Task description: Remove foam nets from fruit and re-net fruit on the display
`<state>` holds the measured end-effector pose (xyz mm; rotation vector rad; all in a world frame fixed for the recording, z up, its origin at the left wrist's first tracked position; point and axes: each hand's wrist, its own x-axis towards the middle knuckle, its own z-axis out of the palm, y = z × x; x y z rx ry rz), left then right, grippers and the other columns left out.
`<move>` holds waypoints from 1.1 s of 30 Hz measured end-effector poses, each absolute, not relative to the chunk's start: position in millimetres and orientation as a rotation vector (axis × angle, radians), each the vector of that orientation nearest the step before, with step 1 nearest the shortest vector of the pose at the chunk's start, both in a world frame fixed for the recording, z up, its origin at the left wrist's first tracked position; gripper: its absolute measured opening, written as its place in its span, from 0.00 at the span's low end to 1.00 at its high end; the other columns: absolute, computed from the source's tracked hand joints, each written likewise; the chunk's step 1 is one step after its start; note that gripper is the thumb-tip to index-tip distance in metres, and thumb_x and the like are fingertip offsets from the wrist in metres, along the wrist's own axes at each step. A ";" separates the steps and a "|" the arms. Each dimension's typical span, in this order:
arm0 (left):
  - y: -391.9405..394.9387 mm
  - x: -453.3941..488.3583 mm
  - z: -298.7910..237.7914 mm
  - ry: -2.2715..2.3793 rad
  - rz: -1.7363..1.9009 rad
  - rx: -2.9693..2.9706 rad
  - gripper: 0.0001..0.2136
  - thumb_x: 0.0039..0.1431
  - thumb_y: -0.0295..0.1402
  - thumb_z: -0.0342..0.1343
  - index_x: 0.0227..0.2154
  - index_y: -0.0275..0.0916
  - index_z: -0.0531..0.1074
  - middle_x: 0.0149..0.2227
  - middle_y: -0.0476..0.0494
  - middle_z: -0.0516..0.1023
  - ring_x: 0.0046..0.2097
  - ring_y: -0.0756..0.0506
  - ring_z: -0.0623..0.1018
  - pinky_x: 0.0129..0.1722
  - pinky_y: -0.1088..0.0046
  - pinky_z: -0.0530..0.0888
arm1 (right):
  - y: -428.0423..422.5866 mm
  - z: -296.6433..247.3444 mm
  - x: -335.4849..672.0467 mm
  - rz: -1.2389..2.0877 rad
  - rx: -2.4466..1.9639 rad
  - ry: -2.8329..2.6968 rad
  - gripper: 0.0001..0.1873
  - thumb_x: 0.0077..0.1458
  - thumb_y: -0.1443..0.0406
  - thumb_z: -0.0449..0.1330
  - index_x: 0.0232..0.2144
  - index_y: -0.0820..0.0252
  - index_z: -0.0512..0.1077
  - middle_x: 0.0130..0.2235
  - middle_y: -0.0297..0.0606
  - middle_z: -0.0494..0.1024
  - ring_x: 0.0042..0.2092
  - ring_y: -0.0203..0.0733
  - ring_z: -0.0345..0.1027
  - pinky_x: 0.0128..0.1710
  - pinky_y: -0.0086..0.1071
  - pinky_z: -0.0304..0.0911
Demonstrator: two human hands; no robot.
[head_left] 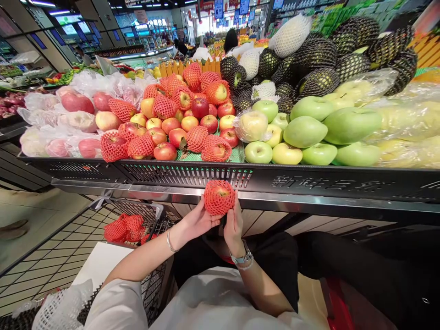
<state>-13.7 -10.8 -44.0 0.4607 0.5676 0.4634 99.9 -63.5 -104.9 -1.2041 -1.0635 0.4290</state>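
Both of my hands hold one apple wrapped in red foam net (219,196) in front of the black edge of the fruit stand. My left hand (197,221) cups it from below and to the left, fingers curled on it. Against its right side presses my right hand (233,223), fingers closed round the net; a watch is on that wrist. Above lies a pile of red apples (187,120), some netted. A shopping cart (62,256) at lower left carries a few netted apples (124,228).
Green apples (309,133) lie right of the red ones, with dark net-wrapped fruit (319,59) behind. Bagged apples (65,123) fill the stand's left end. The stand's metal rail (309,204) runs across at hand height. A white net (58,307) lies in the cart. Shoppers stand far behind.
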 end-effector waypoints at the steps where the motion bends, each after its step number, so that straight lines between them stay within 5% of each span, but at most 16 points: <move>1: -10.2 -14.5 -44.7 0.564 0.454 0.468 0.28 0.55 0.57 0.50 0.43 0.35 0.75 0.41 0.38 0.79 0.41 0.47 0.76 0.44 0.72 0.68 | -62.3 -104.6 98.9 0.418 -1.195 -1.013 0.24 0.65 0.59 0.43 0.61 0.54 0.52 0.60 0.45 0.61 0.63 0.47 0.54 0.62 0.49 0.53; 5: -9.7 -16.6 -44.4 0.555 0.464 0.453 0.28 0.55 0.57 0.51 0.40 0.35 0.76 0.38 0.39 0.79 0.38 0.47 0.75 0.43 0.71 0.67 | -57.8 -103.6 96.3 0.372 -1.129 -0.839 0.13 0.61 0.60 0.49 0.47 0.54 0.60 0.45 0.41 0.67 0.47 0.42 0.66 0.50 0.41 0.64; 9: -10.5 -16.0 -41.8 0.556 0.453 0.445 0.29 0.53 0.58 0.52 0.39 0.33 0.75 0.36 0.39 0.79 0.37 0.47 0.76 0.42 0.71 0.68 | -56.6 -98.2 102.3 0.364 -1.114 -0.847 0.04 0.60 0.62 0.51 0.37 0.55 0.62 0.38 0.36 0.66 0.40 0.39 0.64 0.43 0.36 0.63; 13: -11.8 -13.9 -39.5 0.561 0.453 0.403 0.29 0.52 0.58 0.54 0.37 0.33 0.75 0.36 0.39 0.80 0.36 0.47 0.76 0.41 0.71 0.69 | -57.2 -92.2 113.1 0.378 -1.088 -0.935 0.06 0.61 0.63 0.51 0.31 0.56 0.63 0.34 0.34 0.65 0.38 0.39 0.62 0.40 0.34 0.61; 24: -9.9 -11.8 -29.2 0.549 0.642 0.399 0.23 0.45 0.49 0.65 0.39 0.37 0.76 0.42 0.44 0.80 0.40 0.49 0.76 0.41 0.75 0.72 | -58.2 -102.4 122.3 0.342 -1.092 -1.118 0.03 0.60 0.64 0.54 0.34 0.55 0.67 0.38 0.36 0.68 0.43 0.42 0.65 0.46 0.39 0.62; 26: -10.3 -11.1 -28.1 0.511 0.640 0.434 0.25 0.42 0.48 0.68 0.41 0.37 0.76 0.45 0.43 0.79 0.43 0.48 0.76 0.44 0.75 0.71 | -57.4 -97.0 126.2 0.342 -1.064 -1.015 0.07 0.60 0.60 0.55 0.39 0.55 0.67 0.41 0.38 0.69 0.46 0.44 0.66 0.50 0.43 0.62; 29: -12.6 -10.0 -27.7 0.463 0.613 0.473 0.27 0.41 0.46 0.69 0.44 0.37 0.76 0.48 0.42 0.78 0.47 0.47 0.75 0.48 0.74 0.70 | -54.4 -82.9 128.2 0.444 -0.881 -0.925 0.27 0.57 0.48 0.56 0.54 0.53 0.61 0.54 0.45 0.65 0.56 0.50 0.63 0.57 0.50 0.58; 33: -17.7 -10.1 -31.9 0.421 0.595 0.537 0.27 0.45 0.45 0.67 0.46 0.36 0.75 0.49 0.41 0.78 0.49 0.45 0.75 0.50 0.72 0.69 | -49.5 -71.3 118.5 0.627 -0.690 -0.996 0.53 0.39 0.42 0.66 0.62 0.48 0.50 0.63 0.47 0.57 0.63 0.57 0.56 0.61 0.52 0.55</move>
